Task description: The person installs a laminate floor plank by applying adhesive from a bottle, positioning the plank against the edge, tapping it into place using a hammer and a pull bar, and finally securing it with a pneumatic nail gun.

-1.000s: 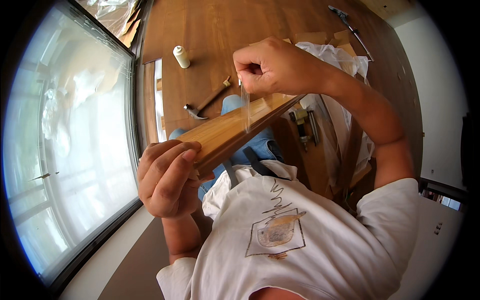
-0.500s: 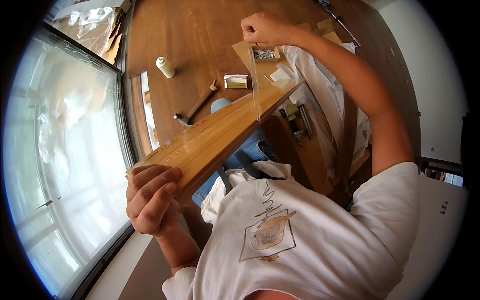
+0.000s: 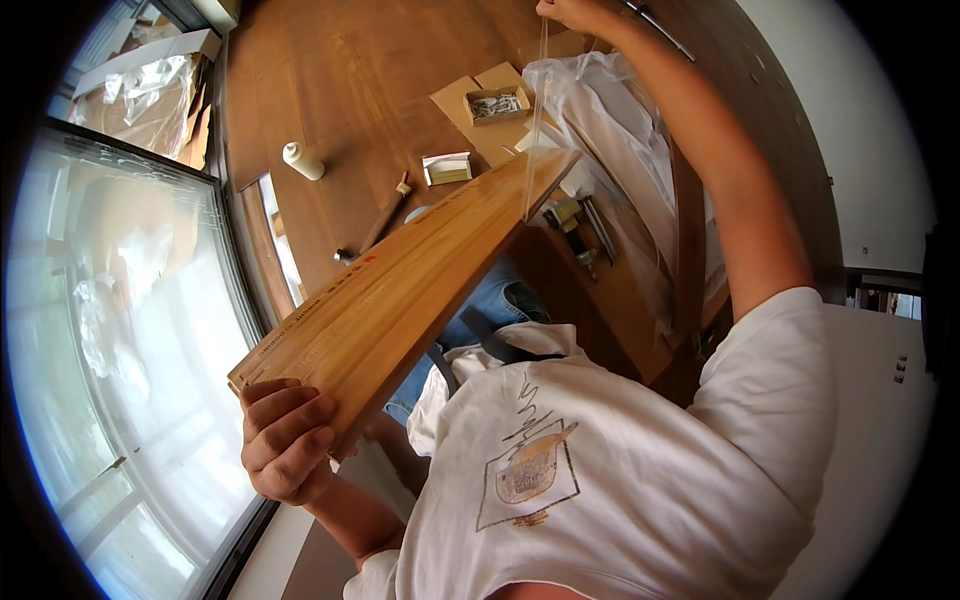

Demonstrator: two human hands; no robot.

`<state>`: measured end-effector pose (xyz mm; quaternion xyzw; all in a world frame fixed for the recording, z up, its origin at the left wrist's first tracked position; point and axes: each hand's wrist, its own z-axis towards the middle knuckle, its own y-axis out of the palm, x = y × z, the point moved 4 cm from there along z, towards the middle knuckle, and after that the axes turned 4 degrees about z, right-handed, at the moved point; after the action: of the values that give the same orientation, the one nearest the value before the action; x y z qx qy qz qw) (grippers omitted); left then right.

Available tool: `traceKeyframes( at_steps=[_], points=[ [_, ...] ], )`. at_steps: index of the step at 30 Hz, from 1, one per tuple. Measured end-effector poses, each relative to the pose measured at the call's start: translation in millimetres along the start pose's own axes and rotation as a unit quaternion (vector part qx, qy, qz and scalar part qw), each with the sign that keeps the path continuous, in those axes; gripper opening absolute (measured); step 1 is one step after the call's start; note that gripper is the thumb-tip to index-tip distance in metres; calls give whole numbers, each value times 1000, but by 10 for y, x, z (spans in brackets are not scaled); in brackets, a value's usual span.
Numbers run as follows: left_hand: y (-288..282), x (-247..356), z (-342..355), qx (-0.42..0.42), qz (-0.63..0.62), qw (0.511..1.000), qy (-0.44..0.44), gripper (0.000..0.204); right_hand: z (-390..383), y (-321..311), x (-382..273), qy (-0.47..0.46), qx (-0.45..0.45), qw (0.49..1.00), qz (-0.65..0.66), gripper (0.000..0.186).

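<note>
Since the earlier frame, the right hand (image 3: 572, 12) has risen to the top edge of the view and the board (image 3: 420, 280) shows more of its printed face. At the left, the left hand (image 3: 285, 440) grips the board's near end, fingers pressed together over the top, probably to steady it against the pull; the thumb cannot be made out. A white bottle (image 3: 303, 161) and a hammer (image 3: 383, 222) lie just beyond, seemingly kept within reach. The board slants above the lap; whether it rests there cannot be told. Past it sit a small open box (image 3: 446, 169) and a box of metal pieces (image 3: 497, 117), likely walled to stop them scattering. A clear strip (image 3: 535, 140) runs straight from the board's far part to the right hand, whose thumb and finger appear to pinch it, apparently keeping it taut.
</note>
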<state>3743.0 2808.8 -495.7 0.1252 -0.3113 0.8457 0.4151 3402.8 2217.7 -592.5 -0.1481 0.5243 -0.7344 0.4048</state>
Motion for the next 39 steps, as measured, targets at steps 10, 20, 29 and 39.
traceKeyframes(
  at_steps=[10, 20, 29, 39],
  points=[
    [112, 9, 120, -64, -91, 992, 59, 4, -17, -1490, 1516, 146, 164, 965, -143, 28],
    [-14, -98, -95, 22, -26, 999, -22, 11, -518, -2193, -234, 26, 233, 950, 204, 24],
    [-156, -269, -244, 71, 34, 991, -106, 17, -2165, -542, -1845, 172, -109, 891, 405, 21],
    [-186, -305, -284, 96, 44, 985, -140, 24, -2261, 185, -2176, 30, -108, 966, 232, 22]
  ],
)
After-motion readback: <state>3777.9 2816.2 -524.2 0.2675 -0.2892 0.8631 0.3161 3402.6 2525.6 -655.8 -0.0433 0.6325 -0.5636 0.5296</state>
